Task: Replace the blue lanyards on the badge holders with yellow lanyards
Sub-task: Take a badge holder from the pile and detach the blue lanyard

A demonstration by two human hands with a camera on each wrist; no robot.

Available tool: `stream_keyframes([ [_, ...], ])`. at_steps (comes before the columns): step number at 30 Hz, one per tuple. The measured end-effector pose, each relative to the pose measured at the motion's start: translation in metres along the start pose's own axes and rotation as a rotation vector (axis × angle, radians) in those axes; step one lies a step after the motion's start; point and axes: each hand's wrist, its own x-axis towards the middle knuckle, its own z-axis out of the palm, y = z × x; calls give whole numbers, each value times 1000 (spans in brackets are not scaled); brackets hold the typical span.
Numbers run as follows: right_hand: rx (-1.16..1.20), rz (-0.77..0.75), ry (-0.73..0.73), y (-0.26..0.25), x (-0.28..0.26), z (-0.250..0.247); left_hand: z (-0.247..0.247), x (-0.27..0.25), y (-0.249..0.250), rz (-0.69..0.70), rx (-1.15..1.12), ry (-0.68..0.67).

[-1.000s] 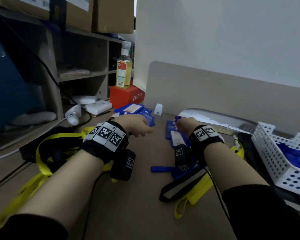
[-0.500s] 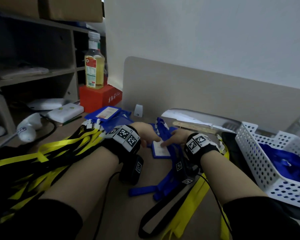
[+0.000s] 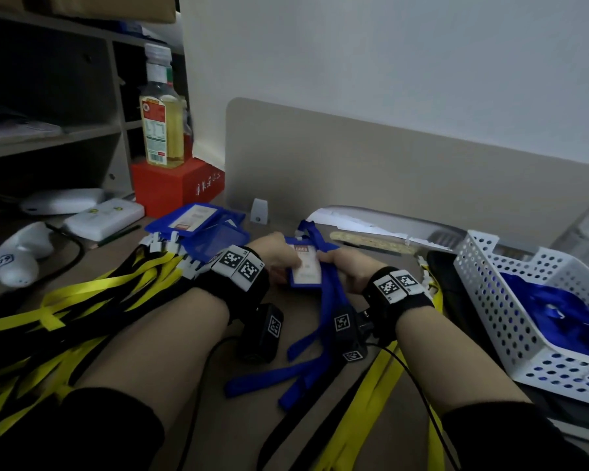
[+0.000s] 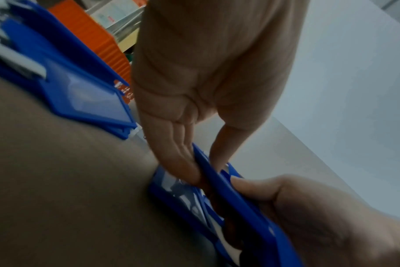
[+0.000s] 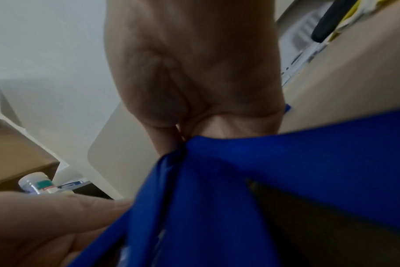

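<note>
The risk, as I judge it, is the blue strap [image 3: 327,290] snagging among the loose straps on the desk [image 3: 218,385] and jerking the holder [image 3: 305,266] free, or a hard tug straining its clip. The left hand [image 3: 276,253] is pinching the holder's left edge, thumb over, fingers under. The right hand [image 3: 349,266] is curling around the strap beside the holder, which is sitting between both hands just above the desk

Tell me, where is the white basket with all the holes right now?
In the head view the white basket sits on the desk at the far right, just beyond the right hand, with blue lanyards piled inside.
</note>
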Motion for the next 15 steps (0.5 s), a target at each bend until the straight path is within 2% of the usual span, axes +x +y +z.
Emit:
stream_keyframes([
  [5,-22,-11,119,3,-10,-9,-12,0,-2,66,-48,113],
  [8,-108,-59,232,2,-15,-17,-25,-12,4,158,-106,212],
  [11,-103,-143,317,0,-25,-18,-36,-29,11,279,-59,300],
  [15,-85,-351,328,-5,-55,-8,-39,-56,20,370,104,261],
])
